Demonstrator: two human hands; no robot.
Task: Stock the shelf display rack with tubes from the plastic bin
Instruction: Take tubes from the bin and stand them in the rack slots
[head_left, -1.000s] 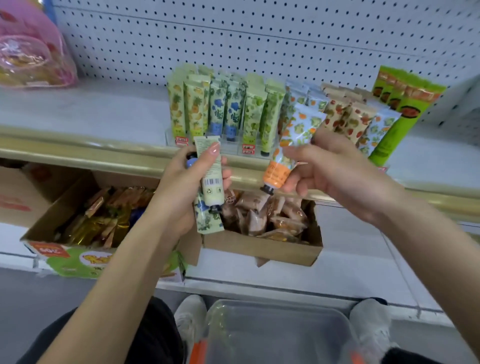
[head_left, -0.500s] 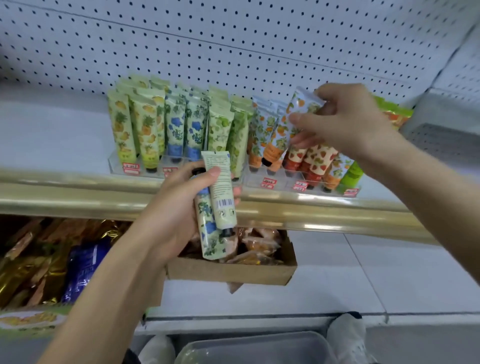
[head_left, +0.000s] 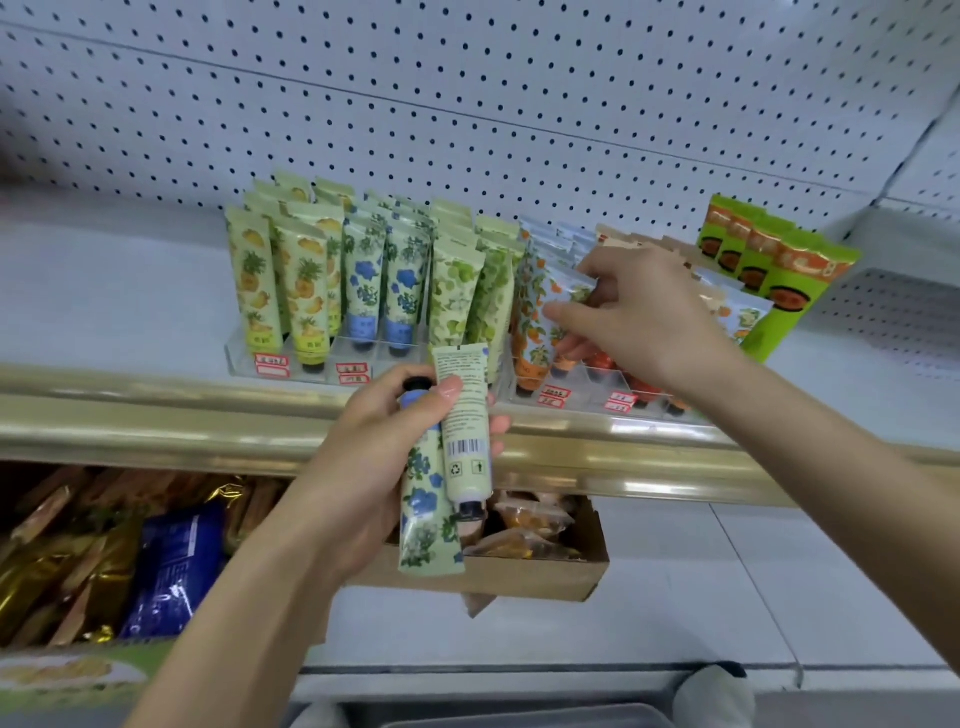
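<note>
Tubes like these look light and soft-walled to me, with a flat crimped seam at one end, a hard little cap at the other, and a glossy skin that could slide between fingers. I would take each by the stiff shoulder near the cap or across the flat crimp, not by the belly, which I judge would dent.

My left hand (head_left: 374, 467) is curled round two of them in front of the gold rail (head_left: 156, 421). One is a blue-flower tube (head_left: 428, 514), cap up. The other is a pale tube (head_left: 465, 431) showing its barcode, cap down, with my thumb laid over it.

My right hand (head_left: 639, 322) pinches an orange-print tube (head_left: 563, 306) by its upper part, at the orange rows of the clear display rack (head_left: 363, 358) on the shelf (head_left: 114, 291). I cannot tell whether its cap already sits in a slot, because my fingers cover that end.

The rows stand packed, tubes touching, so the only way in is from above. The pegboard (head_left: 467, 104) is close behind and the green packs (head_left: 779, 270) are just right of my hand. The rack's front wall sits just behind the rail and is a low lip to clear. A cardboard box (head_left: 519, 584) juts out below, near the tubes in my left hand. The plastic bin (head_left: 493, 721) is, I think, the grey edge at the bottom of the view.
</note>
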